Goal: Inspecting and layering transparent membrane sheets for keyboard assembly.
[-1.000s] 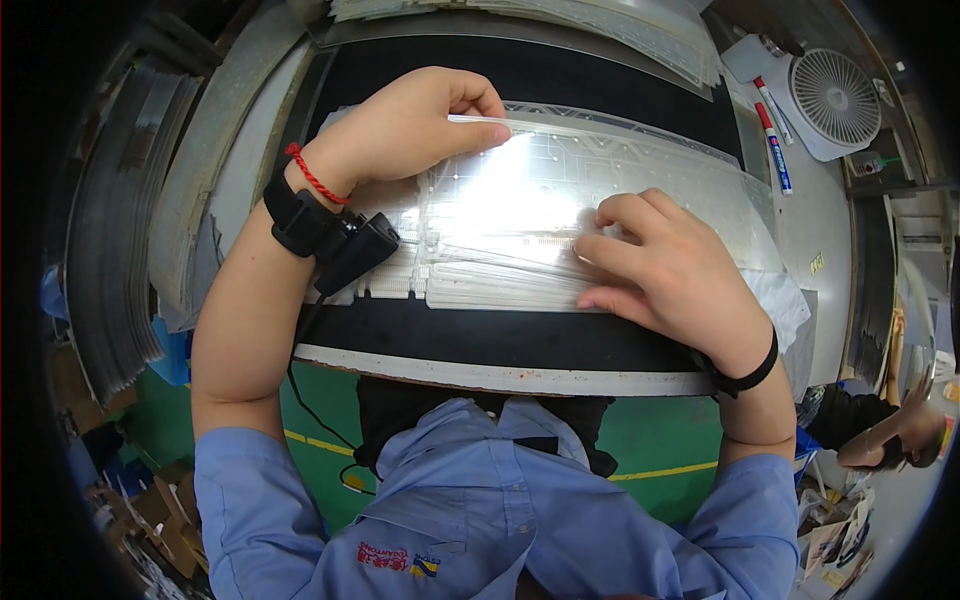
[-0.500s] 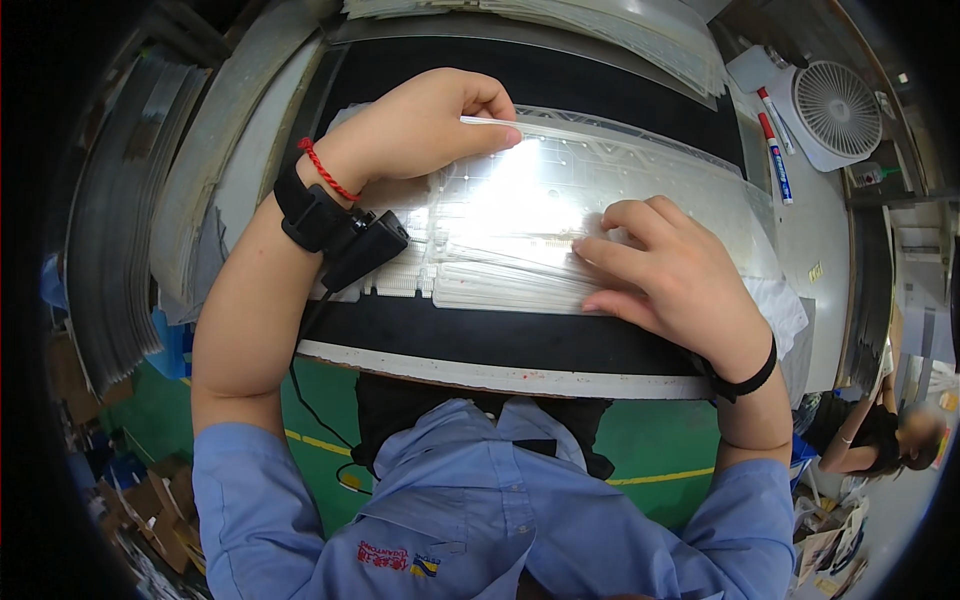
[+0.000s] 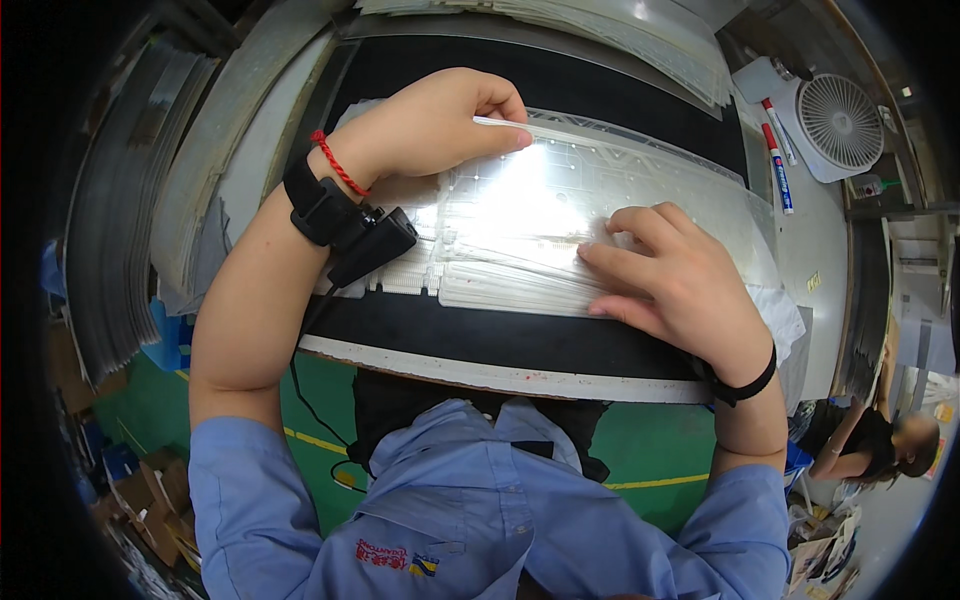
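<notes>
A stack of thin, clear plastic sheets (image 3: pixel 690 185) with faint line patterns lies slanted before me, with bright glare in its middle. At the far left corner my left hand (image 3: pixel 440 120) is closed, pinching the sheet edge between thumb and fingers. How many sheets it grips I cannot tell. Toward the front right, my right hand (image 3: pixel 690 285) rests on the stack, fingers bent and apart, thumb close to the near edge. Between the hands, the near edges of several sheets fan out slightly. A ribbed clear strip (image 3: pixel 405 275) shows at the stack's left end.
Beneath the sheets is a black mat (image 3: pixel 480 345). Tall piles of sheets (image 3: pixel 135 200) stand at left, and another pile (image 3: pixel 640 45) lies at the back. A white fan (image 3: pixel 840 122) and a red-capped marker (image 3: pixel 780 175) are on the right. A co-worker (image 3: pixel 870 440) is at far right.
</notes>
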`<state>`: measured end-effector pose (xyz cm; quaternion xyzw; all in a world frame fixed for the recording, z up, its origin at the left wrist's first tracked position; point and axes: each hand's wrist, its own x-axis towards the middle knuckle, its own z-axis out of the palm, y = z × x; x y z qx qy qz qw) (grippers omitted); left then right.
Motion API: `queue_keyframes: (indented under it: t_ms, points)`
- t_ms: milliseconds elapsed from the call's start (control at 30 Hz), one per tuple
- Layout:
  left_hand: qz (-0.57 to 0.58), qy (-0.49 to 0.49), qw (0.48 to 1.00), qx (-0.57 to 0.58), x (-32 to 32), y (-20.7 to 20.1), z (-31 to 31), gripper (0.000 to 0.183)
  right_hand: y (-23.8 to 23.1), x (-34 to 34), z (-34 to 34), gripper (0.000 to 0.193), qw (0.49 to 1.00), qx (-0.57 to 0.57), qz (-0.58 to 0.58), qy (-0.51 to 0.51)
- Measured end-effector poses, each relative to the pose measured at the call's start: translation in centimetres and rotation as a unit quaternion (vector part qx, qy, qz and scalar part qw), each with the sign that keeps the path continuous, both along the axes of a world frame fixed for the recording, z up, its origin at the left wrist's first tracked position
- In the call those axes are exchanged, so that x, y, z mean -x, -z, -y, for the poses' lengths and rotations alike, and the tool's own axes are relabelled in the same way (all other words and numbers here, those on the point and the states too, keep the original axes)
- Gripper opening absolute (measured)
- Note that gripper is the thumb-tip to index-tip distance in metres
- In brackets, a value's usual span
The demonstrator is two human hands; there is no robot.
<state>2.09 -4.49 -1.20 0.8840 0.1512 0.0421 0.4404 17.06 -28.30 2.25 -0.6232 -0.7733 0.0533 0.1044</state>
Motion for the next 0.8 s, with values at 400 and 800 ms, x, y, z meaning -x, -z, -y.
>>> queue_keyframes:
  t_ms: [400, 800]
  points:
    - [-0.004, -0.009, 1.000, 0.007, 0.04, -0.17, 0.20, 0.024, 0.02, 0.19, 0.02, 0.031, 1.000, -0.006, 0.004, -0.003]
    - [-0.006, -0.008, 1.000, -0.003, -0.02, -0.13, 0.15, 0.024, -0.04, 0.24, 0.08, 0.031, 1.000, -0.011, 0.006, 0.007]
